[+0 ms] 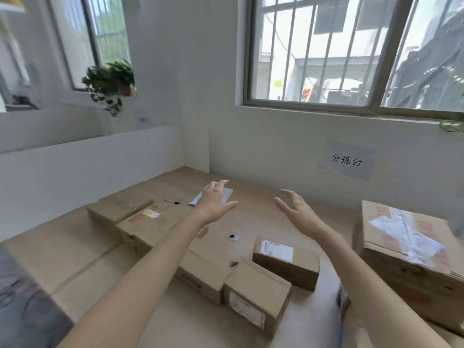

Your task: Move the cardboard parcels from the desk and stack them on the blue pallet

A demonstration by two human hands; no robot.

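Head view, the only one here: both hands are up over the surface [251, 214] with nothing in them. The left hand [216, 202] and right hand [298, 212] face each other, fingers [222, 183] spread and relaxed, touching no parcel.

The parcels sit on the surface: a long box [150, 222] on the left, two small boxes in the middle (the labelled box [286, 262] and the nearer box [256, 295], which look to be touching), and a big taped box [406, 247] on the right. The blue pallet isn't in frame.

What could go wrong, I reckon:
- Grabbing one small box could drag or knock its neighbour, they're that close.
- The long box could tip out of the hands if it's gripped off-centre.
- The big taped box has a ragged edge, so it might sag or slip.
- The pen [172, 202] beside the long box could get swept off.
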